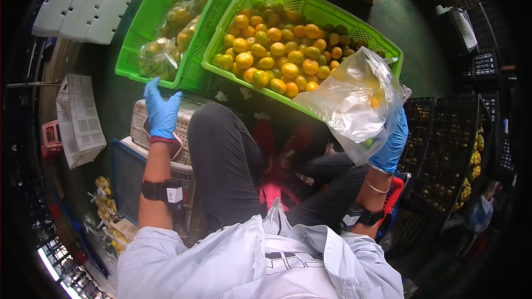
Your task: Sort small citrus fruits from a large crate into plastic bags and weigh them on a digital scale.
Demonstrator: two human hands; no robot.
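Beside the near right corner of the big green crate (388,50): right hand (391,147), blue-gloved, fingers closed around the lower part of a clear plastic bag (354,99). Bag held up, crumpled, its mouth toward the crate; a few yellow-orange fruits show faintly through the film.

Green crate: slatted plastic, tilted toward the person, filled with loose citrus fruits (277,50), orange, yellow and some green, heaped against its near wall.

Left of that crate: left hand (162,112), blue-gloved, open with fingers spread upward, holding nothing, just short of the near edge of a second green crate (128,61). Whether it touches that edge cannot be told. Second crate holds filled clear bags of fruit (159,55).

Below the left hand: pale lattice basket (138,127), lying on a blue-edged tray (119,177).

Both wrists: black bands carrying small devices; a thin bracelet on the right.

Further left of the green crates: white slatted crate (80,119) on its side; stacked white trays (83,5) above it.

Right of the big crate: dark crates (449,155) with more fruit.
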